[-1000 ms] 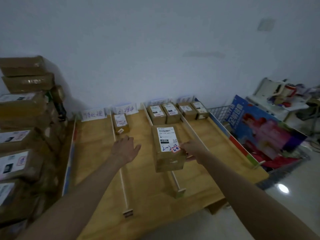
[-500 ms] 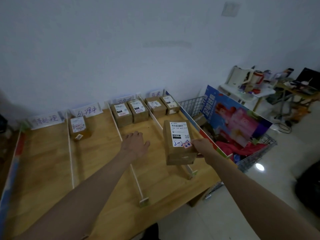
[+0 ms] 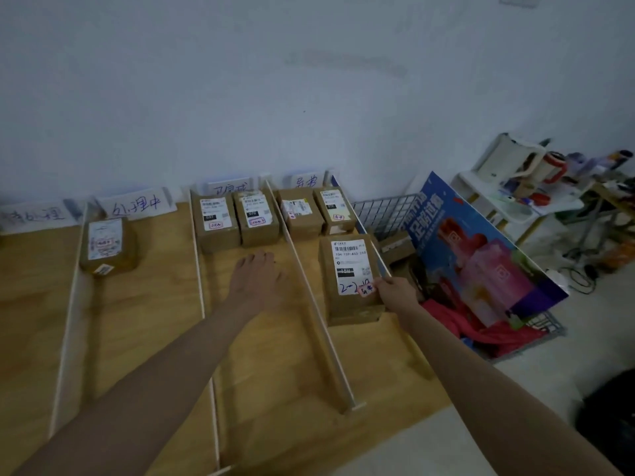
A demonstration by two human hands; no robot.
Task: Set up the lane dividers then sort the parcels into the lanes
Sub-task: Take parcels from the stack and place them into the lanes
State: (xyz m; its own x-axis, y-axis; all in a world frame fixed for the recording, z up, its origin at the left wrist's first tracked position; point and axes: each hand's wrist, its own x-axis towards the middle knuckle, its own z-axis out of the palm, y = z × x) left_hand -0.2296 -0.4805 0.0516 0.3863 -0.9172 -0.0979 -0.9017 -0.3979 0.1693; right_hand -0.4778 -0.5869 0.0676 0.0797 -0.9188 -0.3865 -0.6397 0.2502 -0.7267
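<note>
Right hand (image 3: 395, 293) pinches the near right corner of a brown cardboard parcel with a white shipping label (image 3: 350, 280), which sits in the rightmost lane of the wooden tabletop (image 3: 144, 331). Left hand (image 3: 257, 276) hovers flat with fingers relaxed over the lane to the left, a thin white divider strip (image 3: 319, 314) between the two. At the far end, two small brown parcels (image 3: 316, 214) occupy the right lane and two more brown boxes (image 3: 237, 219) the lane beside it. Right of the tabletop, a wire mesh basket (image 3: 381, 211) holds a blue printed poster board (image 3: 481, 255).
</note>
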